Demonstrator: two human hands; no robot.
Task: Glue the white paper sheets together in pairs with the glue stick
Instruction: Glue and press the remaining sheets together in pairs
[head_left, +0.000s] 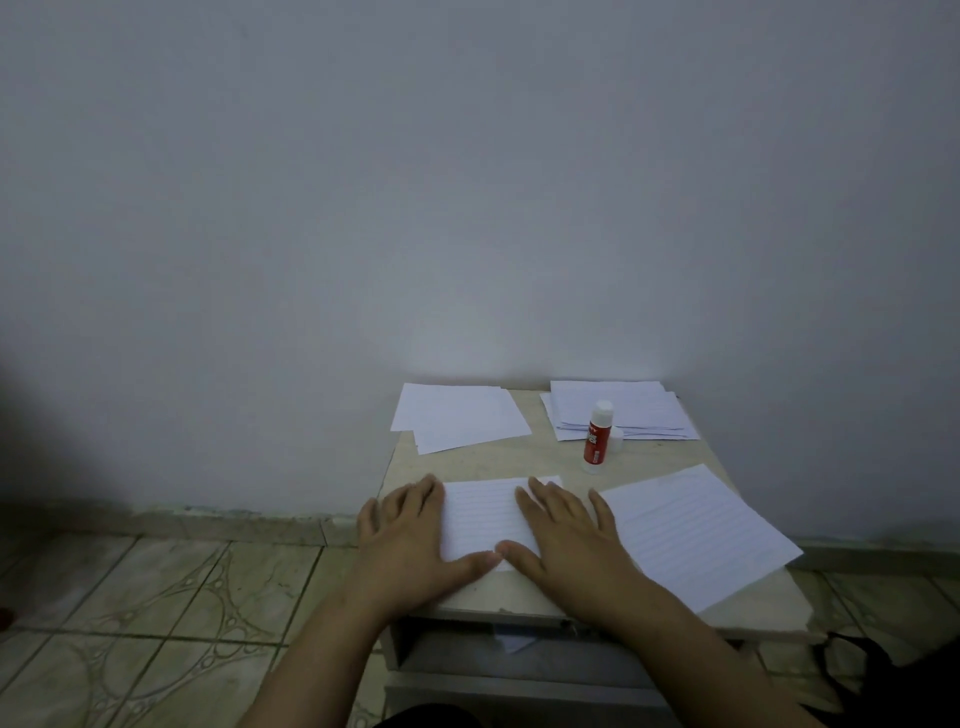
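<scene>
A lined white sheet (480, 512) lies at the front of the small table (550, 460). My left hand (410, 535) presses flat on its left edge and my right hand (563, 535) presses flat on its right part, thumbs nearly touching. A red glue stick (596, 436) with a white top stands upright behind my right hand, its cap (616, 439) beside it. Another lined sheet (691, 530) lies to the right. A stack of white sheets (618, 410) sits at the back right, and loose sheets (457, 415) lie at the back left.
The table stands against a plain white wall (467, 182), with an open shelf (519, 649) below its top. Patterned floor tiles (156, 623) spread to the left. A dark object (878, 675) lies on the floor at the lower right.
</scene>
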